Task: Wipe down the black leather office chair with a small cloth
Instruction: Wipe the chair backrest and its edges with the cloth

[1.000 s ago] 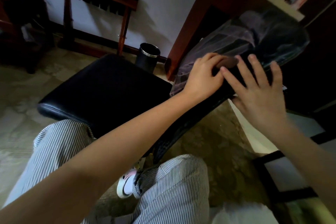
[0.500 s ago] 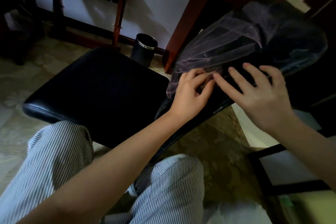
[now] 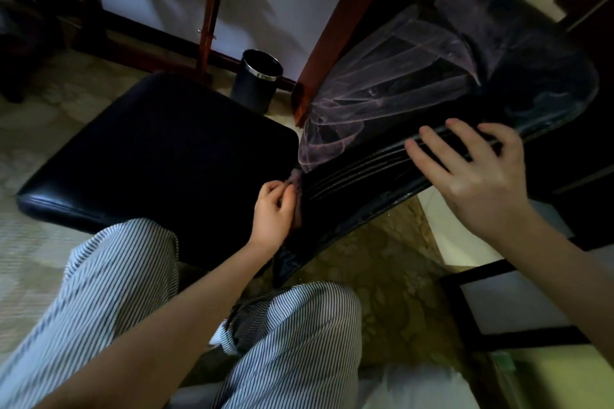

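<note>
Low on the chair backrest [image 3: 365,176], left hand [image 3: 272,212] pinches the cloth [image 3: 295,177]; right hand [image 3: 475,173] lies flat higher.

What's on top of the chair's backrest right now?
A sheer purplish net drapes over the backrest; the right hand lies flat on it. Leather beneath the palm is hidden. The left hand pinches a cloth below.

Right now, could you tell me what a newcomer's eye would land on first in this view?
Most striking is the sheer purplish fabric draped over the black chair's backrest, upper right. The left hand pinches a small cloth where backrest meets seat, and the right hand rests spread on the backrest's edge. A black bin stands on the floor beyond the seat.
</note>
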A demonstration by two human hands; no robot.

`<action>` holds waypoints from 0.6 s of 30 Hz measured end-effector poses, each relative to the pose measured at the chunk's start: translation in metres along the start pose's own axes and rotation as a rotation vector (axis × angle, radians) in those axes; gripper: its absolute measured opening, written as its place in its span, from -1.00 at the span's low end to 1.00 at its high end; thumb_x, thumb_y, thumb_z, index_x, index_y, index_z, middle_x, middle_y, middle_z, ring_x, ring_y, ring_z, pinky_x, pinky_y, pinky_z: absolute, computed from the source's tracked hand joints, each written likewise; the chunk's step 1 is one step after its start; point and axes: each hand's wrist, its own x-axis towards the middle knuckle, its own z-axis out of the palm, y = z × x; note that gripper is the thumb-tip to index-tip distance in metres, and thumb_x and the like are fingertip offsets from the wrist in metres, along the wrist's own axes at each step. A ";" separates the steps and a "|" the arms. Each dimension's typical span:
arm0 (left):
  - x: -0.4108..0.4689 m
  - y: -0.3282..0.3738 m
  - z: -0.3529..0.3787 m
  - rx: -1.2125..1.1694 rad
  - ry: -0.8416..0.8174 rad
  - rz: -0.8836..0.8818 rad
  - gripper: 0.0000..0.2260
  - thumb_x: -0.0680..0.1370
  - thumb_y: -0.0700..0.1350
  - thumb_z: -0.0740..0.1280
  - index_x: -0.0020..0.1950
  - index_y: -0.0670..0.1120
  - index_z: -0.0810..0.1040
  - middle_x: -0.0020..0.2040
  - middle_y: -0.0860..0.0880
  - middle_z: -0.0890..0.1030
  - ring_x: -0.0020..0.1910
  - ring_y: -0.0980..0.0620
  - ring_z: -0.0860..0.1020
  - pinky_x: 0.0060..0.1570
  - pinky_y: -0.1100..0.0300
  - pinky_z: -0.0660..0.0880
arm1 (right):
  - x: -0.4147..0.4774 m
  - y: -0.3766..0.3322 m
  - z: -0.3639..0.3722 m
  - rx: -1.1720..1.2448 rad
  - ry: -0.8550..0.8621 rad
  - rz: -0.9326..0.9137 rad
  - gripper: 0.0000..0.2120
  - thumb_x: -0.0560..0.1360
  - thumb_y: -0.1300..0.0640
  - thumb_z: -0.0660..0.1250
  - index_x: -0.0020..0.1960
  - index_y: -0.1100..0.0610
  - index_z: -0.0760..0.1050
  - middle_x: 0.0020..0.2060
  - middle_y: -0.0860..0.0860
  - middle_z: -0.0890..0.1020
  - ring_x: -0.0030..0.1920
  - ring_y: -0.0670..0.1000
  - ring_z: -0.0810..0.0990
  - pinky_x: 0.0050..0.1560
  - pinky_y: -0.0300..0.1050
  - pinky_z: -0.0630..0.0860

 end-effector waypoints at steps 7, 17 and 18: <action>0.005 0.009 -0.005 -0.213 -0.081 -0.396 -0.82 0.62 -0.07 0.15 0.06 -0.02 0.54 -0.07 -0.01 0.60 -0.16 0.15 0.54 -0.09 0.25 0.45 | -0.002 0.002 0.001 -0.017 -0.068 -0.003 -0.75 0.51 0.36 0.24 0.12 0.18 0.58 0.06 0.13 0.65 0.07 0.21 0.59 0.11 0.09 0.36; 0.039 0.172 0.052 0.017 -0.286 0.541 -0.72 0.49 -0.04 0.29 0.11 -0.15 0.60 0.02 -0.11 0.61 0.04 0.05 0.53 0.11 0.30 0.38 | -0.007 0.046 -0.019 0.092 -0.243 -0.098 -0.68 0.55 0.25 0.17 0.27 0.20 0.48 0.23 0.17 0.54 0.21 0.24 0.52 0.22 0.09 0.28; 0.036 0.178 0.056 0.025 -0.316 0.604 -0.70 0.49 -0.04 0.29 0.15 -0.14 0.59 0.04 -0.10 0.59 0.07 0.07 0.52 0.12 0.35 0.36 | -0.006 0.052 -0.022 0.086 -0.250 -0.091 -0.69 0.54 0.23 0.18 0.26 0.20 0.49 0.23 0.18 0.55 0.21 0.25 0.52 0.22 0.10 0.27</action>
